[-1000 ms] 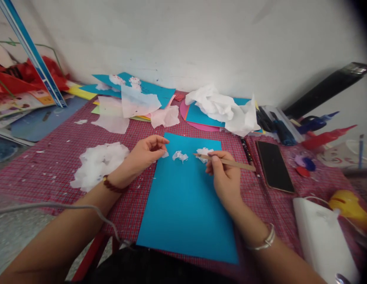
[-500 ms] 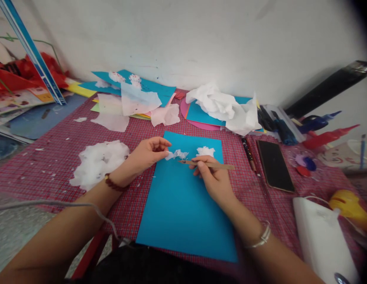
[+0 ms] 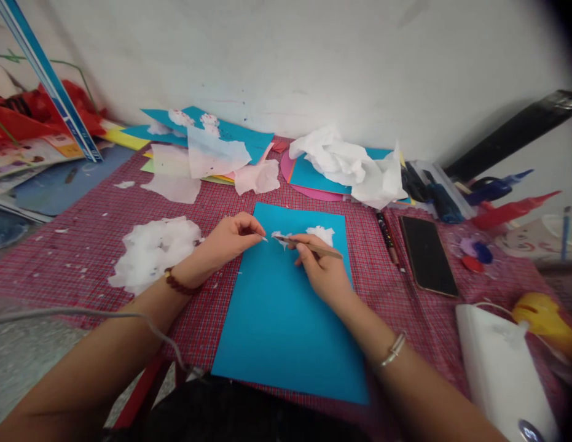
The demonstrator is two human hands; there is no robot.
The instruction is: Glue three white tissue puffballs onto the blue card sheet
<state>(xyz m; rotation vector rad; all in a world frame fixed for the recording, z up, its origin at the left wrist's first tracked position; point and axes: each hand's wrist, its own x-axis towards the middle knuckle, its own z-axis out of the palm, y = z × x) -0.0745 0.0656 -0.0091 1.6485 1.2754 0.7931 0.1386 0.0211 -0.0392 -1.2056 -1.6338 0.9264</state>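
A blue sheet of paper (image 3: 286,325) lies on the table in front of me. Over its upper left edge, my left hand (image 3: 237,236) is closed in a pinch on a small scrap of white tissue paper (image 3: 265,238). My right hand (image 3: 320,264) is closed around slim brownish tweezers (image 3: 326,250), pen-style, with the pointed end toward the left. At that tip is a torn piece of white tissue (image 3: 280,239); whether it is gripped or only touched I cannot tell. A white tissue clump (image 3: 321,234) sits on the sheet's upper right, just beyond my right hand.
A pile of torn white tissue (image 3: 152,255) lies left of the sheet. Crumpled white paper (image 3: 345,162) and coloured sheets (image 3: 258,144) are at the back. To the right are a phone (image 3: 428,255), a pen (image 3: 387,236) and a white device (image 3: 502,368). A cable crosses my left forearm.
The tweezers have moved slightly left and up to the torn tissue. A gap now shows between that tissue and my left fingers, which keep a small scrap.
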